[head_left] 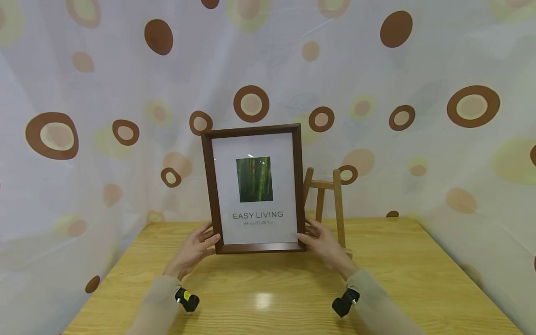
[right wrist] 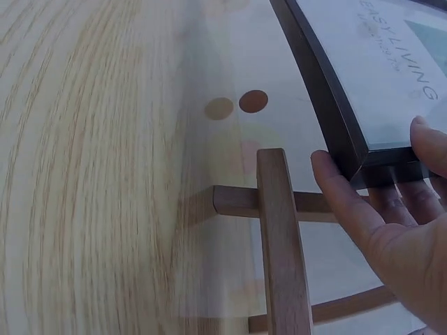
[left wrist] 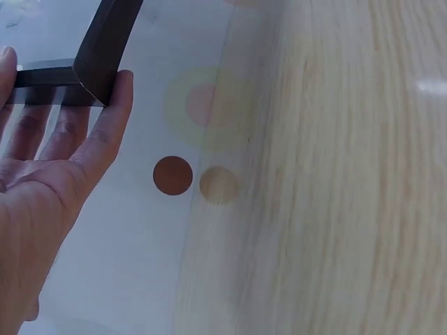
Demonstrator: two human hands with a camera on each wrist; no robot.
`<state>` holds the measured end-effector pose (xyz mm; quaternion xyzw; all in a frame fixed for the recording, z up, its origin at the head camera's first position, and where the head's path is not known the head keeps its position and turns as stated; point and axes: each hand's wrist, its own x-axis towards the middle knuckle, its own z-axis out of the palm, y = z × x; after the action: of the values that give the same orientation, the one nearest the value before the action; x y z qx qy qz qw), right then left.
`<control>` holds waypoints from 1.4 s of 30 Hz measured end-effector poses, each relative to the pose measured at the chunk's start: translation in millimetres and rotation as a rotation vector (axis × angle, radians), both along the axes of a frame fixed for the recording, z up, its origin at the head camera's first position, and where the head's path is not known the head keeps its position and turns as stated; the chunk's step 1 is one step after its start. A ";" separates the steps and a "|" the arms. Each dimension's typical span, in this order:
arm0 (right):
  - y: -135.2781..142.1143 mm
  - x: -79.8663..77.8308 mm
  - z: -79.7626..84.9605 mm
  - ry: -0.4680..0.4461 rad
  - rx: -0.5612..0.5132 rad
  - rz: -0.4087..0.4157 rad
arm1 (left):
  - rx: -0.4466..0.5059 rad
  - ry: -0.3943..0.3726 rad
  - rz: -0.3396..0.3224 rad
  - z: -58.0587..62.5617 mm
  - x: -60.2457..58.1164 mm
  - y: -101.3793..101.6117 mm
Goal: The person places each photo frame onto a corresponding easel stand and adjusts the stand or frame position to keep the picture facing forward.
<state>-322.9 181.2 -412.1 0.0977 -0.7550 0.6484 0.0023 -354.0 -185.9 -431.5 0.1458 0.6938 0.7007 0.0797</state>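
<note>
Between my two hands a dark brown picture frame point(head_left: 300, 186) is held up, slightly tilted, facing me. Behind its glass is a white sheet with a green bamboo picture and the words EASY LIVING. My left hand point(head_left: 196, 246) grips the lower left corner, thumb in front and fingers behind. At the lower right corner my right hand point(head_left: 322, 242) grips the frame the same way. A small wooden easel point(head_left: 338, 200) stands behind the right hand, partly hidden by the frame and hand. In the right wrist view the easel's bars point(right wrist: 279, 244) lie close beside that hand.
The light wood table point(head_left: 259, 284) stretches under both arms, its back edge against a pale curtain point(head_left: 268, 60) with brown and yellow circles. Curtain also hangs along both sides. Black wrist cameras point(head_left: 187, 299) are strapped over the sleeves.
</note>
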 end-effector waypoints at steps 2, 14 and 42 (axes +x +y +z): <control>2.9 1.1 0.9 0.001 0.009 -0.022 | 0.004 0.006 -0.016 2.7 -1.3 4.2; 16.9 2.1 4.9 0.006 -0.014 -0.024 | 0.038 0.007 -0.006 8.4 -9.1 23.2; 79.8 22.2 9.5 0.021 0.008 -0.075 | 0.138 0.105 -0.034 3.2 -20.4 102.2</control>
<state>-300.7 261.0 -402.5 0.0760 -0.7608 0.6436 0.0341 -374.4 -83.7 -428.2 0.1994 0.6446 0.7368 0.0447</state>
